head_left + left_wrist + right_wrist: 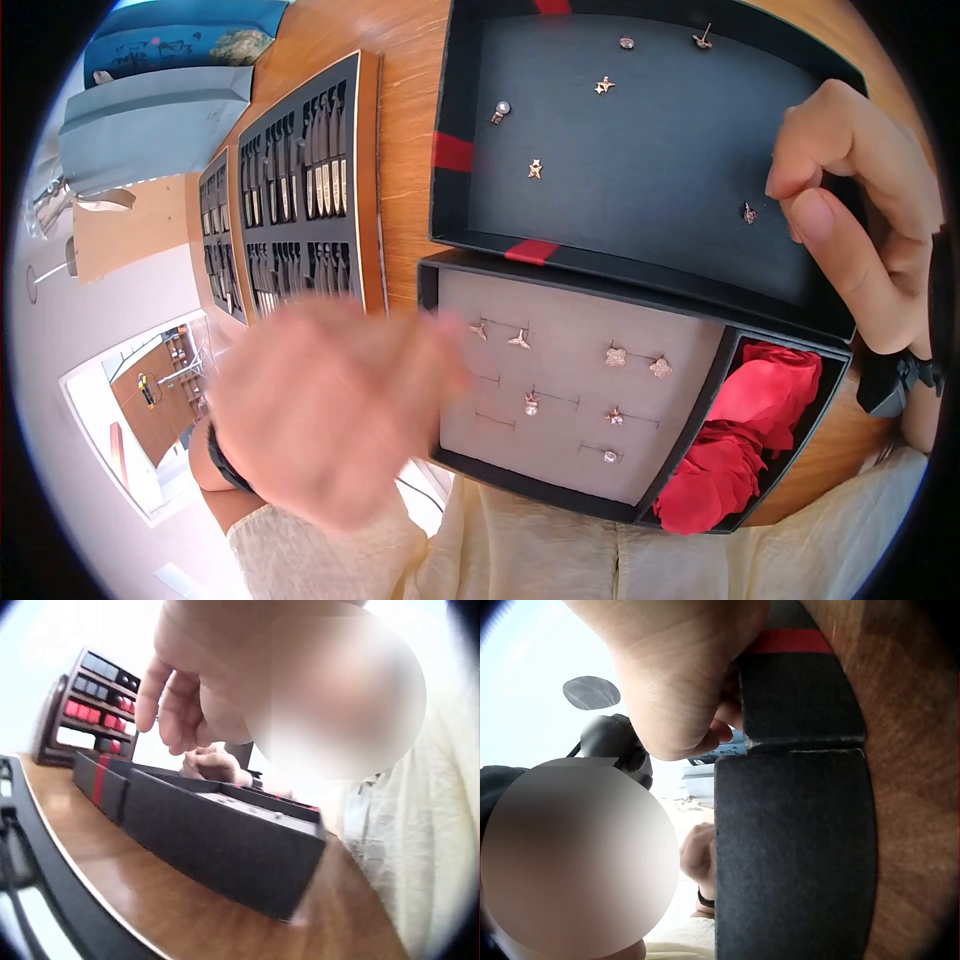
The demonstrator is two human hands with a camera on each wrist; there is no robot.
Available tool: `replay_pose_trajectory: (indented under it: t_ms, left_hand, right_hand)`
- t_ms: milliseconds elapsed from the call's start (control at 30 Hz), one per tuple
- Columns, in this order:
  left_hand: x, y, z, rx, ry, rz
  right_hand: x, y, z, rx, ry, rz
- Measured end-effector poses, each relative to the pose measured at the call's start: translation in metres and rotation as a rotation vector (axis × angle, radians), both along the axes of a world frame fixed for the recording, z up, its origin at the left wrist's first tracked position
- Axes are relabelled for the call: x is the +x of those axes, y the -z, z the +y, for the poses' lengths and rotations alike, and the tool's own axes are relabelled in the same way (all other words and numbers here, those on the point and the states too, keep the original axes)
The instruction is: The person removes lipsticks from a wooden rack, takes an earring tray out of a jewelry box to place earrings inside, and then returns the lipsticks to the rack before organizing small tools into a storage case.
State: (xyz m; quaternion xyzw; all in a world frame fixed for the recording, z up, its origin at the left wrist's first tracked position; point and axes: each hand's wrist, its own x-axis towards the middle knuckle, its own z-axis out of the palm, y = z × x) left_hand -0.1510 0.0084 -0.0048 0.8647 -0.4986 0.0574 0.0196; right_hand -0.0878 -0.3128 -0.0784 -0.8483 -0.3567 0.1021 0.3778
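My left hand [335,410], blurred in the head view, is over the left side of an open jewellery box [580,470]. In the left wrist view its fingers [176,712] hang down loosely above the box. Several earrings, such as a pearl one [531,404] and a clover pair, sit in the box's grey foam. My right hand [865,190] is over the right part of the black lid [640,150], thumb and fingertips close together; I cannot tell whether they pinch something small. Beside the fingertips lies a small earring [749,212]. A star-shaped earring [535,169] and others lie scattered in the lid.
Red artificial petals [740,430] fill the box's right compartment. Left on the wooden table stand cases with rows of dark slim items [295,190], beside blue bags [160,120]. A dark rack with red and black boxes [94,712] stands behind the lid.
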Motion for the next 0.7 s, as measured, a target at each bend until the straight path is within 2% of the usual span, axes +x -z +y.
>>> replay_pose_trajectory:
  t_ms: [67,233,300,367,433,533,700]
  left_hand:
    - [0.022,-0.007,0.003,0.068,-0.173,-0.041]
    - [0.061,0.003,-0.002,-0.001,-0.305,-0.007]
    - [0.069,0.01,-0.01,-0.015,-0.397,0.061]
    - [0.078,0.014,-0.016,0.005,-0.377,0.047]
    - [0.088,0.017,-0.019,0.069,-0.188,0.006]
    - [0.095,0.024,-0.03,0.025,-0.095,-0.029]
    - [0.1,0.032,-0.05,-0.022,-0.081,0.043]
  right_hand:
    - [-0.005,0.003,0.006,0.091,0.063,-0.054]
    - [-0.001,0.005,0.008,0.206,0.05,-0.007]
    - [0.004,0.005,0.006,0.232,-0.053,-0.017]
    - [0.006,0.006,0.005,0.23,-0.067,-0.003]
    - [0.006,0.007,0.006,0.279,-0.038,-0.067]
    - [0.004,0.008,0.007,0.3,0.019,-0.053]
    - [-0.002,0.008,0.011,0.365,0.158,-0.017]
